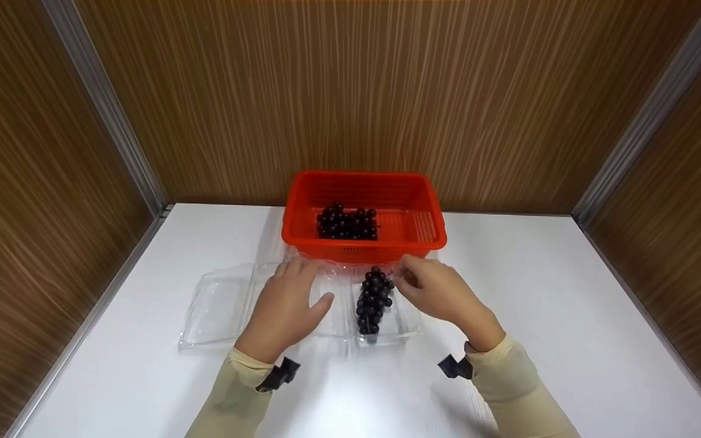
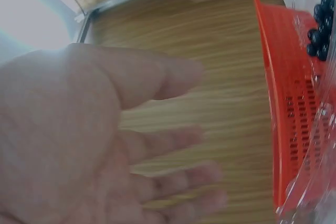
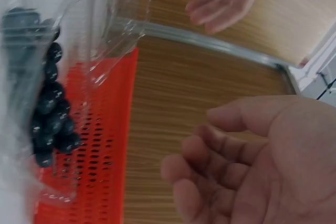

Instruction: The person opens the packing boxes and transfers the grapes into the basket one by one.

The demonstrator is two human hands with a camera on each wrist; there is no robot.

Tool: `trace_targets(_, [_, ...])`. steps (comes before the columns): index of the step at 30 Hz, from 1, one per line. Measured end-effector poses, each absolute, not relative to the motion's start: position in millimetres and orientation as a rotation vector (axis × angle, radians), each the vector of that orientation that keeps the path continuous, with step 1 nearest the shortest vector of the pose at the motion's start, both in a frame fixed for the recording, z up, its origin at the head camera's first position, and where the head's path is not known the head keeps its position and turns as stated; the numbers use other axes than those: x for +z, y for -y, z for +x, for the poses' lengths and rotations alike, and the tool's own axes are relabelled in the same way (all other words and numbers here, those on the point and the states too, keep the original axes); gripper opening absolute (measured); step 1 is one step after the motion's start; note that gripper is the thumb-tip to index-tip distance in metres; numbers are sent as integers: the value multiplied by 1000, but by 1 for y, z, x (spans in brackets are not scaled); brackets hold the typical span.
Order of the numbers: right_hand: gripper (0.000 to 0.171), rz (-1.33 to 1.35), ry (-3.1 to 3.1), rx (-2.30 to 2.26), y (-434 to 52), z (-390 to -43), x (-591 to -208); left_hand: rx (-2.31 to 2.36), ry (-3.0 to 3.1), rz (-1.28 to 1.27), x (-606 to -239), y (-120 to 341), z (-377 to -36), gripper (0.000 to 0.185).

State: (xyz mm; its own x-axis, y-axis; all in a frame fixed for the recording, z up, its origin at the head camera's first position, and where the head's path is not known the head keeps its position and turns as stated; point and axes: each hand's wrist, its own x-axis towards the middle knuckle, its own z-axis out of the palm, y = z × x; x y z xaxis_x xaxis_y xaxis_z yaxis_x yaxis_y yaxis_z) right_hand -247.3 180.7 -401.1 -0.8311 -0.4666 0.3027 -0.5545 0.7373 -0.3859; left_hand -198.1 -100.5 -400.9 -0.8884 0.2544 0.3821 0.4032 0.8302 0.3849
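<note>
A clear plastic clamshell (image 1: 216, 304) lies open on the white table (image 1: 545, 304). A bunch of dark grapes (image 1: 373, 301) lies in its right half and shows through the plastic (image 3: 50, 114) in the right wrist view. My left hand (image 1: 311, 283) rests flat over the clamshell's middle, fingers straight (image 2: 184, 129), holding nothing. My right hand (image 1: 408, 278) hovers at the top of that bunch, fingers loosely curled (image 3: 199, 140) and empty. Behind stands a red basket (image 1: 366, 182) with a second grape bunch (image 1: 347, 222) inside.
Wood-grain walls (image 1: 387, 91) close in the table at the back and both sides, with metal strips (image 1: 113, 121) at the corners. The red basket's slotted wall (image 2: 291, 119) is close ahead of my left hand. Bare white tabletop lies left and right of the clamshell.
</note>
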Motion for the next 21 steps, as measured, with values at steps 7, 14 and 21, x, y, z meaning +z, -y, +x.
trace_targets(7, [12, 851, 2449, 805, -163, -243, -401, -661, 2703, -635, -412, 90, -205, 67])
trace_targets(14, [19, 820, 2594, 659, -154, -244, -417, -660, 2806, -668, -420, 89, -203, 79])
trace_targets(21, [42, 861, 2793, 510, -158, -246, -429, -622, 2844, -665, -428, 84, -204, 72])
